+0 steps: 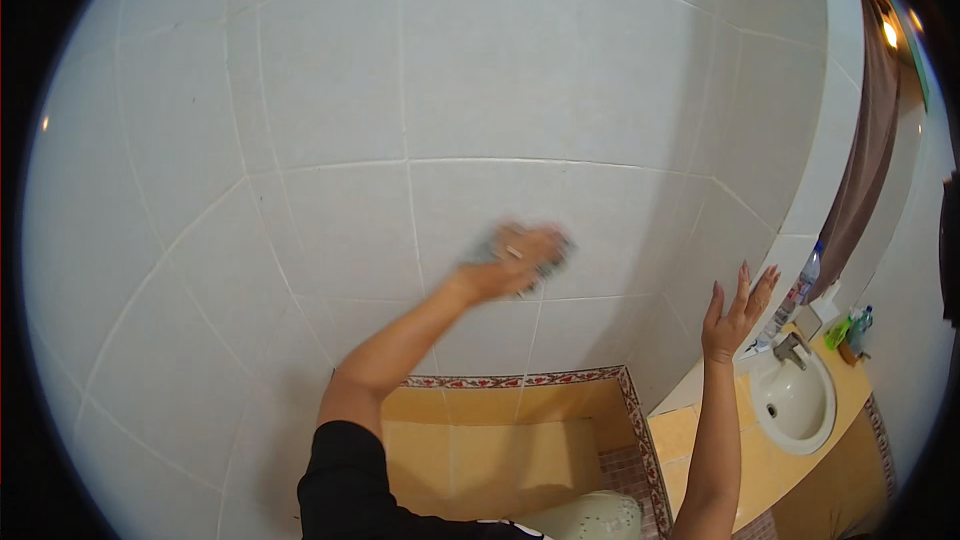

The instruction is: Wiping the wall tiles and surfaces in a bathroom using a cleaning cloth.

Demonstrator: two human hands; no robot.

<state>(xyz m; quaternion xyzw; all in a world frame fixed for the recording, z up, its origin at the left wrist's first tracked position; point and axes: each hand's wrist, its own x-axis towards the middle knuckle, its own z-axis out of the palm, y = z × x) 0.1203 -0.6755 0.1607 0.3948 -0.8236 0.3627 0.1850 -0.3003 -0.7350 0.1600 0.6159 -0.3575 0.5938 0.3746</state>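
My left hand [517, 255] presses a greyish cloth [555, 259] flat to the white wall tiles [480, 60]. Hand and cloth are blurred, so the cloth's edges are hard to make out. To the right, my right hand [741, 311] has its fingers spread and holds nothing. It lies against the end of the white-tiled side wall [802, 187], or just in front of it; which one I cannot tell. Clear plastic bottles with a blue cap [810, 270] stand just beyond its fingers.
A white washbasin [799, 420] with a metal tap [791, 351] is set in a yellow-tiled counter [757, 484]. A green bottle [838, 333] stands behind it. Below run a patterned border [525, 379] and yellow tiles [487, 457]. A pale rounded object [600, 517] is cut off at the bottom. A brown curtain [870, 142] hangs right.
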